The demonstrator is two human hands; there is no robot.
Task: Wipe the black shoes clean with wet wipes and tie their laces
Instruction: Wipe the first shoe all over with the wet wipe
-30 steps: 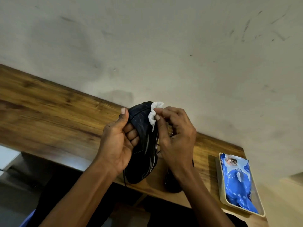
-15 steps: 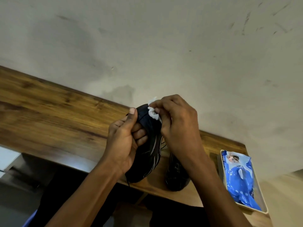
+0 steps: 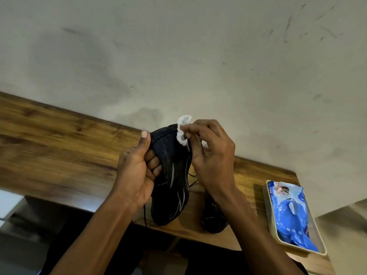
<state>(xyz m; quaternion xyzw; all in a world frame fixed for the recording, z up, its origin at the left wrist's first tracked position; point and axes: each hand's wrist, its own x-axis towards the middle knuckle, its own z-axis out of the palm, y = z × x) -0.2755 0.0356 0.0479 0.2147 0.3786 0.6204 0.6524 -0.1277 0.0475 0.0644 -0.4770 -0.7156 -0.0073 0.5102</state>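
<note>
The left hand [image 3: 137, 171] gripped the raised shoe [image 3: 170, 175] while the right hand [image 3: 210, 153] pinched the bunched wipe [image 3: 182, 133] at its toe; firm, short strokes there probably suited best.

- A black shoe [image 3: 171, 175] with pale streaks was held upright above the table.
- A crumpled white wipe [image 3: 182, 132] touched its upper end.
- The second black shoe [image 3: 213, 217] lay behind.

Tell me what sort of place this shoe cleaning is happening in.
Probably a room in a home, not a workshop: a wood-grain table stands against a plain scuffed wall, with a blue pack of wet wipes in a cream tray on it.
</note>
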